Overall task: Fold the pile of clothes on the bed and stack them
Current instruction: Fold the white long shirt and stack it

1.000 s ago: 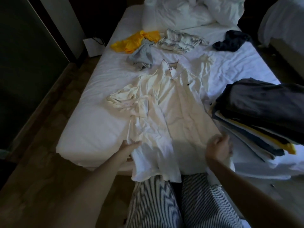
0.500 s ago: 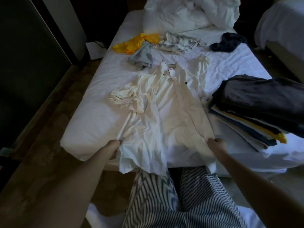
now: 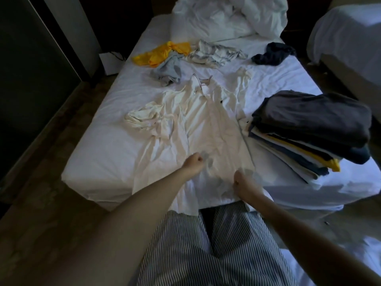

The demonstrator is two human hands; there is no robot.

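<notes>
Shirt [image 3: 206, 124], white, is laid flat along the middle of the bed [image 3: 99, 153], collar toward the far end, hem draped over the near edge. One sleeve [image 3: 144, 118] is bunched toward the left edge.

Left hand [image 3: 194, 163] is set on the lower part of the shirt, fingers curled into a fist. Right hand [image 3: 242, 181] is set on the hem, near the left hand and closer to the near edge, fingers likewise curled. Whether cloth is pinched in either fist cannot be told, as both are blurred. Creases are seen in the cloth between the two hands.

Stack [image 3: 309, 124] of folded clothes is placed at the right edge, just beside the shirt. A dark grey piece is on top, with yellow and navy layers beneath.

Unfolded pieces are scattered toward the far end:
- yellow garment [image 3: 162, 52] nearest the left edge
- grey garment [image 3: 169, 69] touching it
- pale garment [image 3: 216, 53] in the middle
- navy garment [image 3: 272, 55] toward the right edge

Duvet [image 3: 226, 17] is heaped at the far end. Striped trousers [image 3: 195, 244] are seen below the near edge.
</notes>
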